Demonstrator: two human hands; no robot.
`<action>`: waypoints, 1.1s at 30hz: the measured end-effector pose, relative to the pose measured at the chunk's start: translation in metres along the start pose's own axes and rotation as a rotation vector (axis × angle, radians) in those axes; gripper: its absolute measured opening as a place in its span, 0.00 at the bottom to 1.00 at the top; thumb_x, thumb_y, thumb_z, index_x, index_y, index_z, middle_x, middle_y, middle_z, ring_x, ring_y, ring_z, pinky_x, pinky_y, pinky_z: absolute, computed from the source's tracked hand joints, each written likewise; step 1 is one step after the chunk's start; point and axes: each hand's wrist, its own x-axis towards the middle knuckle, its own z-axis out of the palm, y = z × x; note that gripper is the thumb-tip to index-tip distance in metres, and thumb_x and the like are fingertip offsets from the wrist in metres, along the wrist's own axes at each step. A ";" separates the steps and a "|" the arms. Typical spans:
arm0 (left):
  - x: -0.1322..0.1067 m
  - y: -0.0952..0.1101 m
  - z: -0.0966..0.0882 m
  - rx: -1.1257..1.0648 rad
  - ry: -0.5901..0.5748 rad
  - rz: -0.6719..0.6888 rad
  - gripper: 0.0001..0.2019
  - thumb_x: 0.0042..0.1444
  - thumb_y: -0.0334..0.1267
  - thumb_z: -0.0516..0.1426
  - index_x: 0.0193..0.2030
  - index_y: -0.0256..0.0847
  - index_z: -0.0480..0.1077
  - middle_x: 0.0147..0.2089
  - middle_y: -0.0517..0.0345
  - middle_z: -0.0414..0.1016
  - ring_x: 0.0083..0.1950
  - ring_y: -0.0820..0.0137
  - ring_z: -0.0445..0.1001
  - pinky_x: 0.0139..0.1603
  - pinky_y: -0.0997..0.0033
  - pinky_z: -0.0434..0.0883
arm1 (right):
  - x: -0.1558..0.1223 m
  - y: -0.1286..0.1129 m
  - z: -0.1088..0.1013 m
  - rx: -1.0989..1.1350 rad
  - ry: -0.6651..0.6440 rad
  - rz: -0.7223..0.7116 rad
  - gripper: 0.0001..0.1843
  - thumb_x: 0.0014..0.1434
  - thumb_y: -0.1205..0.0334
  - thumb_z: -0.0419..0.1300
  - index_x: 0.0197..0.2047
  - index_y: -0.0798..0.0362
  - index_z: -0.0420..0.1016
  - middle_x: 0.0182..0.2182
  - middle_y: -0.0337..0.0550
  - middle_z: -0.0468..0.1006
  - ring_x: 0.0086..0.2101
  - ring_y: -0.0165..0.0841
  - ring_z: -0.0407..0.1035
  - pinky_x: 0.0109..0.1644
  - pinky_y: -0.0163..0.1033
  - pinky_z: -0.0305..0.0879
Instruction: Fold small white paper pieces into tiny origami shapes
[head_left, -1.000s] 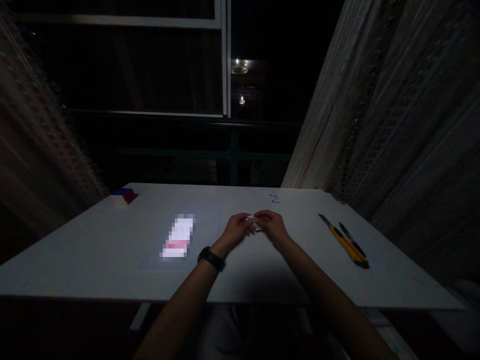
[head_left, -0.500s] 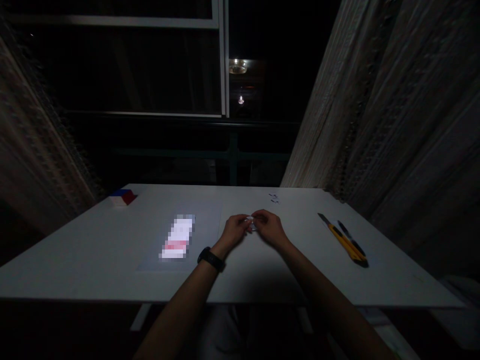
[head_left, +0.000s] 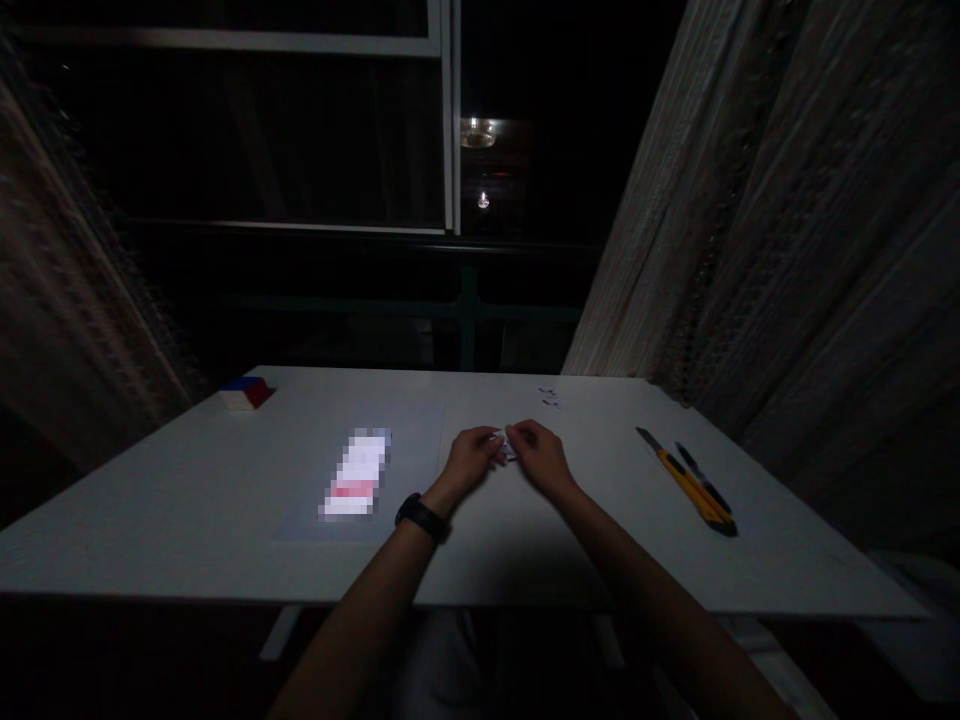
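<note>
My left hand, with a black watch on its wrist, and my right hand meet over the middle of the white table. Both pinch a small white piece of paper between their fingertips, just above the tabletop. The dim light hides the paper's detail.
A yellow utility knife and a dark pen lie to the right. A white and red card rests on a grey sheet at left. A red, white and blue block sits at the far left corner. Tiny scraps lie behind the hands. Curtains hang on both sides.
The fingertips have shifted slightly on the small paper; the hands stay in the same place.
</note>
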 end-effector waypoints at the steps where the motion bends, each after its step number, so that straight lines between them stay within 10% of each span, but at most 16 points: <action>1: 0.000 0.001 0.000 -0.004 -0.002 0.000 0.13 0.49 0.40 0.57 0.36 0.31 0.72 0.25 0.53 0.73 0.24 0.74 0.70 0.24 0.76 0.63 | -0.001 -0.001 0.000 -0.018 -0.002 -0.006 0.15 0.53 0.49 0.53 0.30 0.52 0.71 0.27 0.42 0.77 0.31 0.34 0.71 0.36 0.37 0.64; 33: -0.005 0.010 0.003 -0.080 0.021 0.001 0.11 0.48 0.40 0.58 0.32 0.31 0.69 0.24 0.55 0.72 0.25 0.73 0.71 0.24 0.75 0.67 | -0.004 0.007 0.007 -0.234 -0.016 -0.105 0.17 0.59 0.50 0.47 0.35 0.53 0.69 0.30 0.47 0.77 0.32 0.36 0.72 0.37 0.37 0.62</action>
